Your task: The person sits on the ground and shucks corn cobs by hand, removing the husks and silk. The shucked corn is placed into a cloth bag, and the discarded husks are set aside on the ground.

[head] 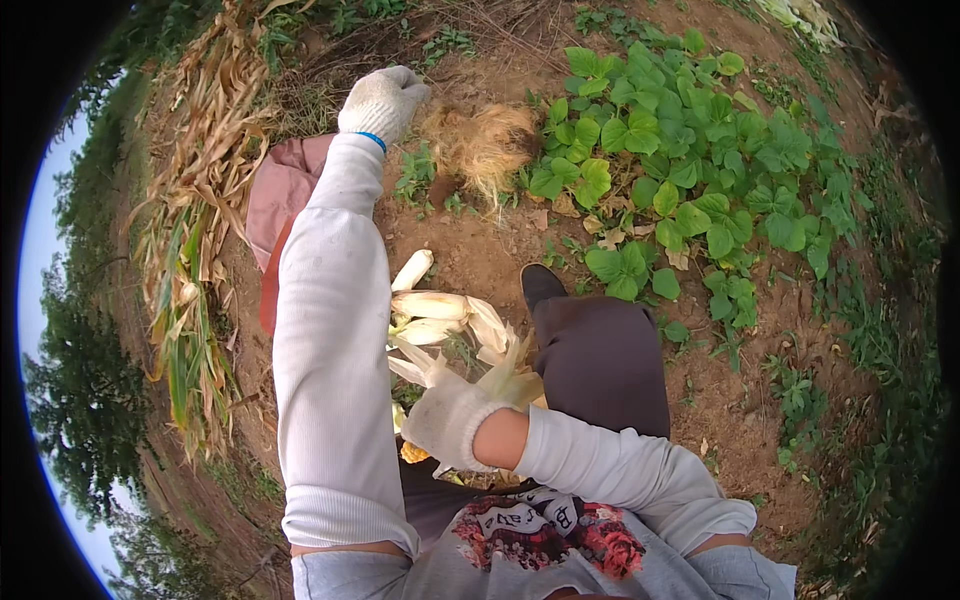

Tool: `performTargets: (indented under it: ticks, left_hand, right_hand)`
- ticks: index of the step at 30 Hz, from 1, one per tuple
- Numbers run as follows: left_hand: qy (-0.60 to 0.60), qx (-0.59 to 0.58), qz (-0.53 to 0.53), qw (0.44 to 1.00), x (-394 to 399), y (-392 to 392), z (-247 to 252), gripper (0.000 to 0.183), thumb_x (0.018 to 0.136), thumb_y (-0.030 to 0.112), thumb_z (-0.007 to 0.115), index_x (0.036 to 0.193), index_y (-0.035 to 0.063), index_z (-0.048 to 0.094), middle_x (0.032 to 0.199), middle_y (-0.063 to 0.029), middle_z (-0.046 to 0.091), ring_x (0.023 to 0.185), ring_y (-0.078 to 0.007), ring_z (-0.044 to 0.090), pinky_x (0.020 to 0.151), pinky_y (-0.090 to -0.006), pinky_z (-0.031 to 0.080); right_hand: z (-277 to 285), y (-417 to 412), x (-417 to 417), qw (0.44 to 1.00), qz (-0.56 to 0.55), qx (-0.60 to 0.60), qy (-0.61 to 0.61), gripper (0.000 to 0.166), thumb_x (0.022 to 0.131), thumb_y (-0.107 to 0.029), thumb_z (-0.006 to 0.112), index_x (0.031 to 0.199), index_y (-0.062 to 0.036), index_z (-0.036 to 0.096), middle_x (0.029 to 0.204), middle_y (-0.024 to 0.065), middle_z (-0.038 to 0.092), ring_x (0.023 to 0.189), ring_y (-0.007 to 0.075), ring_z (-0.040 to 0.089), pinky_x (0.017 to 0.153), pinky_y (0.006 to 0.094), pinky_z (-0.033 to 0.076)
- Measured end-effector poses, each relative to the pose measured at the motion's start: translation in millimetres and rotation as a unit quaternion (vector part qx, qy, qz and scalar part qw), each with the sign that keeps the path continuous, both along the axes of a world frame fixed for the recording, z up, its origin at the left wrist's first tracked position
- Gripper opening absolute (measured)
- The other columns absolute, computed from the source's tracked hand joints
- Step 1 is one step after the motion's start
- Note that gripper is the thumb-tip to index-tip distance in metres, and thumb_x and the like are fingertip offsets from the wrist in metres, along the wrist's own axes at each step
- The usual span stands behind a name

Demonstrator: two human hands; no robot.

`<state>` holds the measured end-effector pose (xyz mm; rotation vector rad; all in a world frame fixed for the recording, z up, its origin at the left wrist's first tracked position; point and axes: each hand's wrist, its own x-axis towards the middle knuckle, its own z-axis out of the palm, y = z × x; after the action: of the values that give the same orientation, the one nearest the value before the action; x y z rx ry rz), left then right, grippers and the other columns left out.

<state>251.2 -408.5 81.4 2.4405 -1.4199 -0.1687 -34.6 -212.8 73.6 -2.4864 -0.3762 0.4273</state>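
My left hand, in a white knitted glove with a blue cuff edge, is stretched far forward. Its fingers are curled, and whatever may be inside them is hidden. Just right of it on the soil lies a pile of blond and brown corn silk. Close to my body, my gloved right hand grips an ear of corn, its yellow kernels showing below the glove. Pale peeled-back husk fans out beyond the fingers. Several ears in pale husks lie on the ground ahead, partly covered by my left sleeve.
Dry corn stalks are heaped along the left. A dusty-pink sack or cloth sits beside my left forearm, with a red strip below it. Green leafy plants spread at the right. My dark shoe rests on the soil.
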Motion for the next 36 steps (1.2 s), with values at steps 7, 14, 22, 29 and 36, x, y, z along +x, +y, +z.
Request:
performTargets:
  ticks: [7, 14, 22, 29, 36]
  left_hand:
    - [-0.136, -0.17, -0.003, 0.976, 1, -13, 2, 0.044, 0.09, 0.043, 0.07, 0.118, 0.0097, 0.07, 0.098, -0.0081, 0.073, 0.081, -0.0241, 0.067, 0.083, -0.0353, 0.053]
    - [0.203, -0.04, -0.096, 0.974, -39, 96, 47, 0.035, 0.093, 0.021, 0.067, 0.124, 0.0048, 0.066, 0.106, -0.006, 0.073, 0.095, -0.0133, 0.066, 0.086, -0.0279, 0.053]
    - [0.363, -0.285, 0.087, 0.883, -94, 323, 49, 0.055, 0.1, 0.035, 0.06, 0.137, -0.0051, 0.052, 0.123, -0.0113, 0.064, 0.101, -0.0172, 0.062, 0.093, -0.0323, 0.051]
    - [0.633, -0.191, 0.043, 0.749, -167, 404, 26, 0.095, 0.065, 0.02, 0.09, 0.146, -0.0004, 0.044, 0.138, -0.0111, 0.055, 0.128, -0.0204, 0.051, 0.109, -0.0354, 0.04]
    - [0.655, -0.246, 0.072, 0.711, -176, 441, -18, 0.066, 0.077, 0.033, 0.087, 0.125, -0.0015, 0.058, 0.113, -0.0051, 0.066, 0.101, -0.0132, 0.063, 0.09, -0.0291, 0.051]
  right_hand:
    - [6, -8, -2, 1.0, 0.016, 0.021, 0.011, 0.017, 0.085, -0.019, 0.063, 0.089, -0.0104, 0.077, 0.088, 0.006, 0.076, 0.086, 0.0235, 0.073, 0.085, 0.0405, 0.051]
    - [-1, -7, -6, 0.994, -0.049, 0.001, -0.098, 0.014, 0.084, -0.02, 0.064, 0.091, -0.0126, 0.074, 0.084, 0.0058, 0.072, 0.091, 0.0259, 0.07, 0.091, 0.0413, 0.049]
    - [-8, -1, -1, 0.914, -0.13, 0.029, -0.384, 0.016, 0.082, -0.019, 0.059, 0.096, -0.013, 0.065, 0.105, 0.0055, 0.066, 0.107, 0.0258, 0.062, 0.097, 0.0383, 0.049]
    - [-2, 24, 0, 0.903, 0.017, 0.154, -0.401, 0.025, 0.084, -0.016, 0.063, 0.109, -0.0112, 0.068, 0.112, 0.0068, 0.065, 0.112, 0.0275, 0.059, 0.1, 0.0401, 0.047]
    - [-1, 52, -8, 0.924, 0.098, 0.225, -0.293, 0.03, 0.076, -0.013, 0.071, 0.106, -0.0148, 0.069, 0.108, 0.0079, 0.065, 0.097, 0.0315, 0.065, 0.088, 0.0414, 0.052]
